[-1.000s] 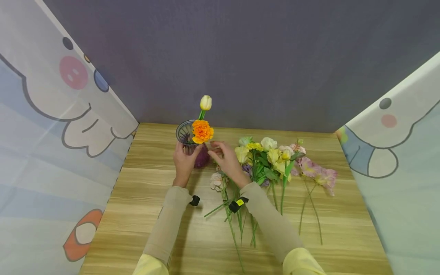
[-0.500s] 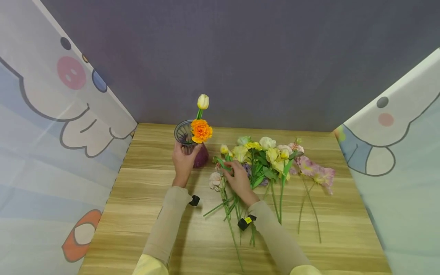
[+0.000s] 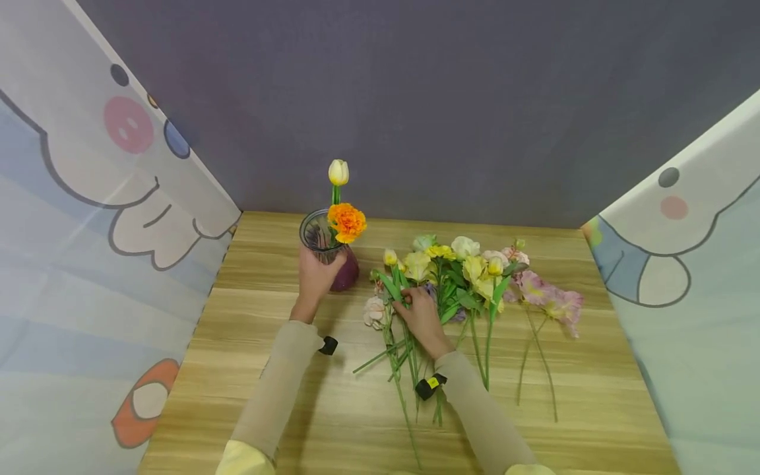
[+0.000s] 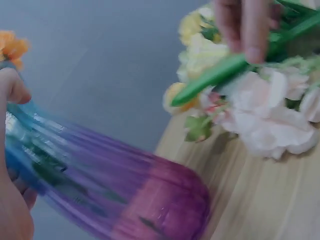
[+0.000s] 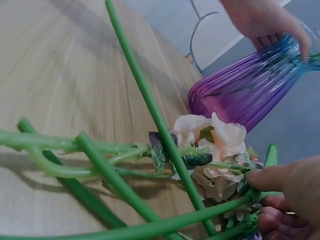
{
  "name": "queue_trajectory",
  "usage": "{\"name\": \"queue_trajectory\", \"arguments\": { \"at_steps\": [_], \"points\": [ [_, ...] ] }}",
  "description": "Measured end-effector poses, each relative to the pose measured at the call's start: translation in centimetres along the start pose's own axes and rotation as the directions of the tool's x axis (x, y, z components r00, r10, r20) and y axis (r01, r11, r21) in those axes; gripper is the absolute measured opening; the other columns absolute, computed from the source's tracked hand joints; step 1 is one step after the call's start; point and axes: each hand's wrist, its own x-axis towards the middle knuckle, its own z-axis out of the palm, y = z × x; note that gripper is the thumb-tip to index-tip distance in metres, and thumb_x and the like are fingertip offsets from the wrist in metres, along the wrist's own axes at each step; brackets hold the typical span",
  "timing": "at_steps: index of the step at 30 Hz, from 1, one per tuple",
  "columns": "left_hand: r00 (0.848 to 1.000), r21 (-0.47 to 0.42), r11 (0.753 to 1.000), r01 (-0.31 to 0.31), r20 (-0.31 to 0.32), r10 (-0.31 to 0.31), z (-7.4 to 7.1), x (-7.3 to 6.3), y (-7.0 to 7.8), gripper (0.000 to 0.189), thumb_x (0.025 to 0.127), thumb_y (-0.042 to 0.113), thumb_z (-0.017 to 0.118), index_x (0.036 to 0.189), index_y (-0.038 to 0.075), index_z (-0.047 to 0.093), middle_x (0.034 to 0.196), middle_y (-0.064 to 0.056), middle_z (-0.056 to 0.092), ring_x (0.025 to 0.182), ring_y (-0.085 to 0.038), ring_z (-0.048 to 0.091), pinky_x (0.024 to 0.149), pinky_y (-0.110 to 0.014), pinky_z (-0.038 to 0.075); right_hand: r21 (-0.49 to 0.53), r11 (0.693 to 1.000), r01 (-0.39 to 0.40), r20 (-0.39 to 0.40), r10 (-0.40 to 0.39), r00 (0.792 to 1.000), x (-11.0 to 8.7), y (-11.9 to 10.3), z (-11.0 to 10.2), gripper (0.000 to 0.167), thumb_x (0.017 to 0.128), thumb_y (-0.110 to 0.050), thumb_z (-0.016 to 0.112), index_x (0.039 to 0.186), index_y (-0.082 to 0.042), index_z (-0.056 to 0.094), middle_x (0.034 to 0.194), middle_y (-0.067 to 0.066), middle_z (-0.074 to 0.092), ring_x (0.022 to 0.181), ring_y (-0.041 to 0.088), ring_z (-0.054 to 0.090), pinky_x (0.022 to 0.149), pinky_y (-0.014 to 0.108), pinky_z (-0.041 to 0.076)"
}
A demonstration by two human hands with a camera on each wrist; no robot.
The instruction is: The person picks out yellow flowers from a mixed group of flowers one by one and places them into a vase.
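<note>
My left hand grips the narrow neck of a glass vase, blue at the top and purple below. In it stand a white tulip and an orange carnation, their stems showing through the glass in the left wrist view. Over the flower pile, my right hand pinches the green stem of a yellow tulip between thumb and fingers; its leaf points toward the vase. Pale pink blossoms lie beside the right fingertips.
Right of the vase, loose artificial flowers lie on the wooden table: yellow blooms, a white rose and purple-pink flowers. Their long stems spread toward the front. A grey wall rises behind.
My right hand has drawn back from the vase neck to the flower pile and taken hold of the yellow tulip stem. The white tulip has shifted slightly left; the left hand still holds the vase.
</note>
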Motion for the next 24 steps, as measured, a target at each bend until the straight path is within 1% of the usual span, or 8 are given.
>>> {"name": "queue_trajectory", "arguments": {
  "at_steps": [2,4,6,8,12,15,20,24],
  "points": [
    [0.997,-0.025,0.999,0.036,0.065,-0.034,-0.6,0.1,0.2,0.074,0.084,0.013,0.073,0.148,0.0,0.04,0.142,-0.021,0.053,0.133,-0.032,0.05,0.117,-0.05,0.037,-0.005,1.0,-0.009,0.01,0.009,1.0,0.2,0.0,0.0,0.032,0.096,-0.019,0.075,0.117,0.005,0.07,0.084,0.006,0.057,0.074,0.018,0.05,0.068,0.036,0.046],
    [0.993,-0.028,0.998,0.059,0.108,-0.055,-1.2,0.2,0.2,0.066,0.084,0.007,0.069,0.145,-0.001,0.045,0.14,-0.022,0.057,0.133,-0.033,0.051,0.116,-0.052,0.038,0.006,1.0,0.004,0.01,-0.004,1.0,0.5,0.2,0.0,0.03,0.098,-0.02,0.073,0.114,0.006,0.072,0.079,0.006,0.058,0.071,0.018,0.051,0.069,0.037,0.048],
    [0.988,-0.01,0.998,0.061,0.14,-0.059,-1.8,0.2,0.1,0.061,0.085,0.005,0.068,0.142,-0.001,0.05,0.138,-0.023,0.06,0.133,-0.034,0.052,0.114,-0.054,0.04,0.042,0.999,-0.002,0.017,0.001,1.0,0.7,0.3,-0.2,0.03,0.1,-0.022,0.07,0.112,0.006,0.074,0.075,0.007,0.061,0.064,0.017,0.051,0.069,0.038,0.051],
    [0.987,0.001,0.999,0.044,0.156,-0.044,-2.3,0.2,-0.1,0.055,0.085,0.004,0.07,0.138,-0.002,0.056,0.135,-0.024,0.063,0.132,-0.036,0.055,0.112,-0.057,0.042,0.076,0.997,-0.019,0.029,0.017,0.999,0.9,0.4,-0.3,0.032,0.102,-0.024,0.067,0.111,0.006,0.074,0.075,0.01,0.066,0.062,0.018,0.055,0.07,0.039,0.054],
    [0.989,0.028,1.0,-0.005,0.148,0.001,-2.7,0.2,-0.5,0.051,0.086,0.008,0.078,0.133,-0.002,0.06,0.13,-0.023,0.067,0.128,-0.041,0.059,0.109,-0.06,0.044,0.11,0.989,-0.102,0.07,0.095,0.993,1.2,0.3,-0.5,0.033,0.101,-0.026,0.069,0.112,0.004,0.074,0.086,0.013,0.072,0.069,0.021,0.062,0.069,0.039,0.055],
    [0.992,0.031,0.999,-0.018,0.123,0.014,-2.6,0.1,-0.4,0.056,0.085,0.012,0.083,0.135,-0.001,0.06,0.13,-0.022,0.067,0.125,-0.041,0.061,0.109,-0.059,0.045,0.14,0.98,-0.138,0.078,0.128,0.989,1.4,0.2,-0.5,0.03,0.098,-0.025,0.072,0.11,0.003,0.073,0.092,0.014,0.071,0.077,0.022,0.064,0.068,0.036,0.054],
    [0.996,0.025,0.999,-0.02,0.086,0.018,-2.3,-0.2,0.0,0.064,0.082,0.015,0.088,0.137,0.001,0.058,0.131,-0.02,0.065,0.122,-0.037,0.06,0.106,-0.057,0.048,0.237,0.958,-0.163,0.069,0.15,0.986,1.6,-0.3,-1.2,0.026,0.098,-0.024,0.073,0.107,0.001,0.071,0.093,0.013,0.068,0.077,0.021,0.061,0.064,0.031,0.05],
    [0.997,0.064,0.997,-0.048,0.064,0.044,-2.1,-0.4,0.1,0.065,0.081,0.018,0.09,0.136,0.002,0.059,0.126,-0.02,0.061,0.116,-0.036,0.058,0.099,-0.057,0.05,0.298,0.941,-0.162,0.043,0.156,0.987,1.7,-1.1,-2.4,0.028,0.099,-0.025,0.072,0.111,0.0,0.07,0.094,0.013,0.07,0.078,0.023,0.064,0.063,0.03,0.05]
  ]
}}
